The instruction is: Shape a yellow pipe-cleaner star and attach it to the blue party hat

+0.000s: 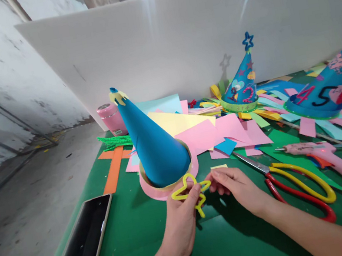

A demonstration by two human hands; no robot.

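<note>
Left fingers (194,194) pinching yellow pipe-cleaner shape (180,195), right fingers (222,176) pinching its tip; pink lidded container (113,120), contents hidden

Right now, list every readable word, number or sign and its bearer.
"4", pink: blue cone hat at far right.
"5", black: same hat.
"3+4", faint: green band of the star-topped blue cone hat.
Pink curved figure above that band: unclear.
White label on pink cylindrical container: too small.

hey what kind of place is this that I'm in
Probably a makeshift craft workspace in a rough, unfinished-looking room. A blue cone hat and a glue gun are on the green table, and the wall at left is patchy.
</note>
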